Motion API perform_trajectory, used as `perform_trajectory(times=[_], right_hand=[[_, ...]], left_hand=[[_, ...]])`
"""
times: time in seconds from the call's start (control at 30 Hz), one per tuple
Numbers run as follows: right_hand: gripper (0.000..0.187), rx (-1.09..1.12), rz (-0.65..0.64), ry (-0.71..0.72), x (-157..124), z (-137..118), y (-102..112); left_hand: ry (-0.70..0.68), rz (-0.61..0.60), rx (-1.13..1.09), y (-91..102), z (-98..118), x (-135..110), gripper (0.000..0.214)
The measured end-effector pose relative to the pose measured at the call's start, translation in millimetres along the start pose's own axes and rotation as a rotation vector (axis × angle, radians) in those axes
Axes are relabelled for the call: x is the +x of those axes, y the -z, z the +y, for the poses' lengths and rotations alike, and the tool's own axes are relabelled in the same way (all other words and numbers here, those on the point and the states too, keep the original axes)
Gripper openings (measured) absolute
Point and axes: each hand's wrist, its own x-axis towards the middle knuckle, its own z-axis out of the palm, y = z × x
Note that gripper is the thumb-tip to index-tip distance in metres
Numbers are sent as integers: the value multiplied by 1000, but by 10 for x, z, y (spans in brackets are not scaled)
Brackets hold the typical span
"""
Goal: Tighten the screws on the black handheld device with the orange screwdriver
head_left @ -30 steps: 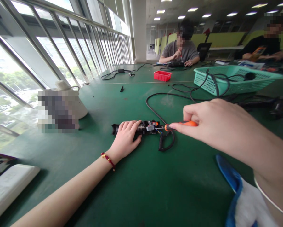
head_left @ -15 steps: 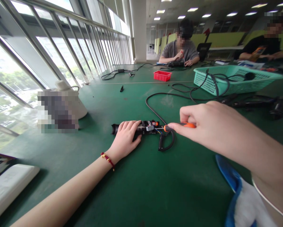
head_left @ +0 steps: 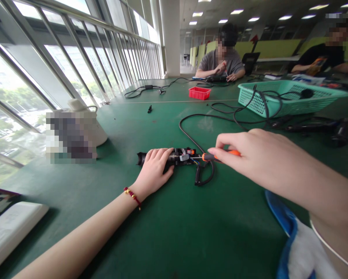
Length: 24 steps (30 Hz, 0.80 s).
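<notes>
A black tube-shaped electric device (head_left: pixel 176 157) lies on the green table, its right end uncovered to bare wires and small parts. My left hand (head_left: pixel 156 166) is wrapped over its body and presses it to the tabletop. In my right hand (head_left: pixel 240 145) is an orange and black screwdriver (head_left: pixel 208 157), gripped by the handle between thumb and fingers. Its shaft points left, with the tip at the wired end; the exact contact spot is too small to make out. A black power cord (head_left: pixel 204 182) loops out from that end, with a ribbed sleeve beside it.
A red tray (head_left: pixel 199 93) and a green basket (head_left: pixel 292 110) with cords stand farther back. To the left is a pale jug (head_left: pixel 100 133); at front right lies a blue and white glove (head_left: pixel 295 232). Two people sit across the table. A small black piece (head_left: pixel 150 109) lies mid-table.
My right fingers have shifted slightly back along the screwdriver handle, showing more of its black part. My left hand and the device have stayed put.
</notes>
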Motion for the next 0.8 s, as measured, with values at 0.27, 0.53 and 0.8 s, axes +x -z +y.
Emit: perform_trajectory(times=[0.27,0.53,0.8], right_hand=[[18,-8,96,-15,9,67,2],[21,3,54,-36,19,-24,-19],[13,-1,101,-68,30,-42,3]], left_hand=[[2,-2,-1,-2,-3,5,43],[2,1,1,-6,-4,1,43],[6,-2,4,-11,-10,0,44]])
